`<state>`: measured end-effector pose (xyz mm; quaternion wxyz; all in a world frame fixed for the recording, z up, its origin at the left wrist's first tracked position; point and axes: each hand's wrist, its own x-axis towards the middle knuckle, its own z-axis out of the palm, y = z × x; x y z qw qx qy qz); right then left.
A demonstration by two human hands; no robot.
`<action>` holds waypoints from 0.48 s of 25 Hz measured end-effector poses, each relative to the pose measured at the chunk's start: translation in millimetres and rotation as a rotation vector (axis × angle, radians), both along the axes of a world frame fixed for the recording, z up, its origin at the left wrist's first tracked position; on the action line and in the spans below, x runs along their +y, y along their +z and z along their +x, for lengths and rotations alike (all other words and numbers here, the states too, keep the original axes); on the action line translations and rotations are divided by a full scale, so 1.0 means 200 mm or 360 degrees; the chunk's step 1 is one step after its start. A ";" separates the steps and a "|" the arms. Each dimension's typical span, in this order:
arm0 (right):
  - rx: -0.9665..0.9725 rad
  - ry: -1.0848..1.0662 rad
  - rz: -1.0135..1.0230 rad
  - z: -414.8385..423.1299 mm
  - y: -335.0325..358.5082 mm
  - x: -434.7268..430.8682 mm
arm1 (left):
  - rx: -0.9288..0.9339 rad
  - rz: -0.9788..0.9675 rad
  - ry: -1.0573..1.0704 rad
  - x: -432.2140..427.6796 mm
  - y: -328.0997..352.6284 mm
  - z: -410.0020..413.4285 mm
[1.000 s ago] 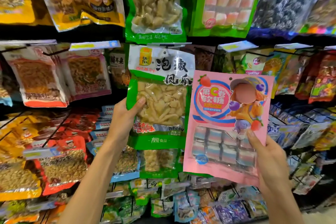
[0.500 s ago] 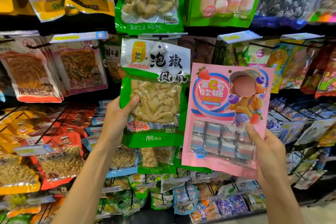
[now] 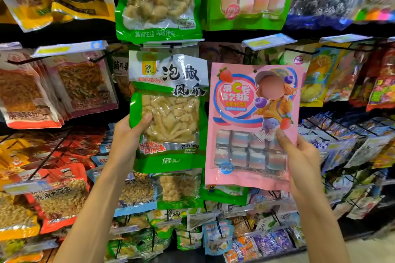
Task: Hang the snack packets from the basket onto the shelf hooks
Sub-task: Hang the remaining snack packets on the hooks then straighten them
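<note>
The left edge of a green packet (image 3: 168, 113) is gripped by the left hand (image 3: 126, 141), with the thumb laid on its front. The right edge of a pink candy packet (image 3: 245, 113) is pinched by the right hand (image 3: 301, 156). Both packets are held upright, side by side, before the shelf hooks (image 3: 299, 50). The green packet's top is raised just beneath a price tag (image 3: 173, 42). Hung snack packets (image 3: 81, 87) are seen all around.
</note>
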<state>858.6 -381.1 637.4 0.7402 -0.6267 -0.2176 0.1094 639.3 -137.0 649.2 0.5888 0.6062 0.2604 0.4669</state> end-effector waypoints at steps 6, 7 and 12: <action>-0.0030 0.0064 0.0100 0.12 0.07 0.15 | 0.0020 0.0038 0.0060 0.06 -0.02 0.06; -0.0030 0.0066 0.0106 0.14 0.07 0.16 | 0.0022 0.0034 0.0070 0.06 -0.02 0.07; -0.0048 0.0046 0.0095 0.21 0.09 0.19 | 0.0027 0.0005 0.0109 0.09 -0.04 0.13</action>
